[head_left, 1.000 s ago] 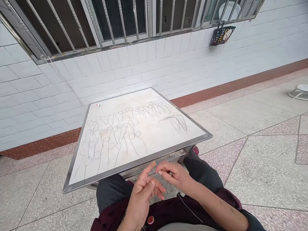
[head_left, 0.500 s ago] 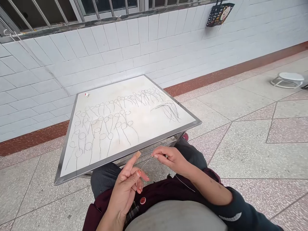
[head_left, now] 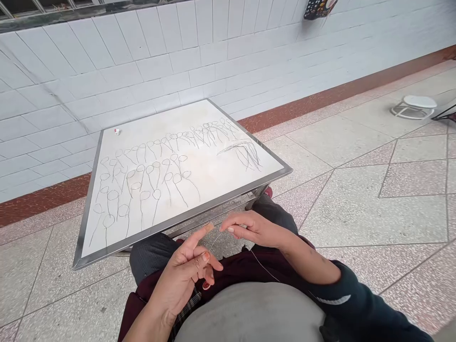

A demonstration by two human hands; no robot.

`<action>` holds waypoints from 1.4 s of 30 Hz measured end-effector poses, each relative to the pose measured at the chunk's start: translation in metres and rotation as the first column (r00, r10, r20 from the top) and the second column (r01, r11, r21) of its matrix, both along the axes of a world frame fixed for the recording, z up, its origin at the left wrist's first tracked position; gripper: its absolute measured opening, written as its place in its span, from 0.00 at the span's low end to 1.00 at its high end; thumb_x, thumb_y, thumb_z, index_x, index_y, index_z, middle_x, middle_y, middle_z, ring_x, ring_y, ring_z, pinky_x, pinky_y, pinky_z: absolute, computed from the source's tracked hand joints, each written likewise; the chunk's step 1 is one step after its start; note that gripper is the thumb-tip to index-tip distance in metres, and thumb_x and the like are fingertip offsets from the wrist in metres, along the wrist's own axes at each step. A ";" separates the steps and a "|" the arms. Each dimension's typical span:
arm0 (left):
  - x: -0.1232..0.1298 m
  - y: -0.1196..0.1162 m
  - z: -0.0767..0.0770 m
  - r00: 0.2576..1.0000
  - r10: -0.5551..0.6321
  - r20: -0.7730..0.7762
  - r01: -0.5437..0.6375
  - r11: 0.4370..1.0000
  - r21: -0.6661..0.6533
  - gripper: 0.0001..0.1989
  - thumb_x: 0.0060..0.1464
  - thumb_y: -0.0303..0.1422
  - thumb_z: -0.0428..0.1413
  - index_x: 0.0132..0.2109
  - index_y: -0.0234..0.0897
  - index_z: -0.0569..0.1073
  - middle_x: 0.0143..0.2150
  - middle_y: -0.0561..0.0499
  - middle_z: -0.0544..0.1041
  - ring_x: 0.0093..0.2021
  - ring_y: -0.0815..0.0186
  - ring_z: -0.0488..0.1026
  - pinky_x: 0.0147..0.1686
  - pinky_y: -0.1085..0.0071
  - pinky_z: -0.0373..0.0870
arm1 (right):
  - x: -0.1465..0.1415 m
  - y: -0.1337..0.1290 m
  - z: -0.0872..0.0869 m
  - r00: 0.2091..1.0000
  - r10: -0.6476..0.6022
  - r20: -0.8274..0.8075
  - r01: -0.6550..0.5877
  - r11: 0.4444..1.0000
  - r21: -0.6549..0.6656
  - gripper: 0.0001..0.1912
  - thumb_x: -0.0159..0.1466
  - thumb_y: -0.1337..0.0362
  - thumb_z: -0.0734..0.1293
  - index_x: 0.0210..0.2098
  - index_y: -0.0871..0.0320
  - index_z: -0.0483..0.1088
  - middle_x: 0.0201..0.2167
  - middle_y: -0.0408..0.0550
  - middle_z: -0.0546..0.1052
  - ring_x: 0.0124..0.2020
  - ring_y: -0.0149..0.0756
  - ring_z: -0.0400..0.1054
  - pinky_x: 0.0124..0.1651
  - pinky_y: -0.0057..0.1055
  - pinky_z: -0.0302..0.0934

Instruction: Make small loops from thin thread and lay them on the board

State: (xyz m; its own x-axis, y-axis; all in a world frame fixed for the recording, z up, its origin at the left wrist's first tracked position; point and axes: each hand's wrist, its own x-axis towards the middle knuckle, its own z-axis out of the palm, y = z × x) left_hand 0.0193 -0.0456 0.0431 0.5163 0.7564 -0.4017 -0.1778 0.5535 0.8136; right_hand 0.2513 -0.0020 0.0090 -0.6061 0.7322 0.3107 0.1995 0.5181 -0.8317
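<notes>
My left hand [head_left: 187,268] is palm up over my lap, its thumb pressed to the fingers on a thin wire [head_left: 214,241]. Tan tape [head_left: 209,227] wraps the tip of its raised index finger. The wire bends up to my right hand [head_left: 258,230], where thumb and index finger pinch it. A loose length trails below my right wrist across the dark red garment. Beyond both hands, many looped wires with long tails [head_left: 145,195] lie in rows on the white tabletop [head_left: 199,190]. A bundle of unlooped wires [head_left: 247,154] rests at its right side.
Metal edging [head_left: 185,219] borders the table, which stands by a white tiled wall [head_left: 199,61]. A small white and red object [head_left: 117,131] lies near the far left corner. To the right are a white stool [head_left: 415,107] on the floor and a hanging patterned bag [head_left: 317,8].
My view has tilted down and shifted slightly right. My hands stay close together with the wire between them, and the right hand has come a little nearer the left index finger.
</notes>
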 end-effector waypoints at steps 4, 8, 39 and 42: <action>0.003 0.001 0.003 1.000 -0.022 -0.011 0.022 1.000 0.017 0.29 0.58 0.33 0.54 0.65 0.41 0.56 0.31 0.48 0.77 0.29 0.67 0.72 0.32 0.70 0.66 | -0.008 -0.002 0.003 0.998 0.011 -0.056 -0.011 1.000 -0.008 0.12 0.69 0.64 0.58 0.44 0.59 0.72 0.32 0.46 0.75 0.27 0.26 0.65 0.34 0.23 0.59; 0.004 0.002 0.005 0.997 -0.035 -0.072 0.041 0.996 0.085 0.27 0.59 0.32 0.53 0.64 0.39 0.58 0.29 0.48 0.77 0.33 0.66 0.73 0.36 0.71 0.64 | -0.009 -0.001 0.004 0.994 0.085 -0.068 -0.085 0.996 -0.008 0.13 0.68 0.64 0.58 0.45 0.60 0.72 0.36 0.48 0.77 0.31 0.27 0.67 0.36 0.23 0.59; -0.002 0.018 0.003 0.977 0.001 -0.215 0.025 0.992 0.122 0.32 0.56 0.38 0.54 0.65 0.43 0.53 0.35 0.47 0.78 0.24 0.69 0.71 0.29 0.71 0.66 | -0.018 -0.008 0.002 0.987 -0.146 -0.065 0.125 0.958 -0.260 0.09 0.65 0.62 0.61 0.44 0.56 0.61 0.19 0.33 0.59 0.19 0.25 0.53 0.25 0.21 0.51; -0.006 0.021 0.006 0.953 0.017 -0.302 0.051 0.975 0.215 0.33 0.56 0.39 0.55 0.65 0.44 0.54 0.38 0.48 0.79 0.32 0.65 0.74 0.37 0.67 0.67 | -0.024 -0.012 -0.004 0.965 -0.246 -0.088 0.218 0.943 -0.251 0.05 0.67 0.62 0.58 0.40 0.56 0.61 0.18 0.33 0.60 0.20 0.25 0.55 0.26 0.22 0.52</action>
State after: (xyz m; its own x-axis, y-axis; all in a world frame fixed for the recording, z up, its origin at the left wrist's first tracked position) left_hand 0.0131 -0.0243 0.0495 0.4103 0.8351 -0.3665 0.1016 0.3576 0.9283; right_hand 0.2274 -0.0141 0.0055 -0.3804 0.9091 0.1697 0.1846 0.2544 -0.9493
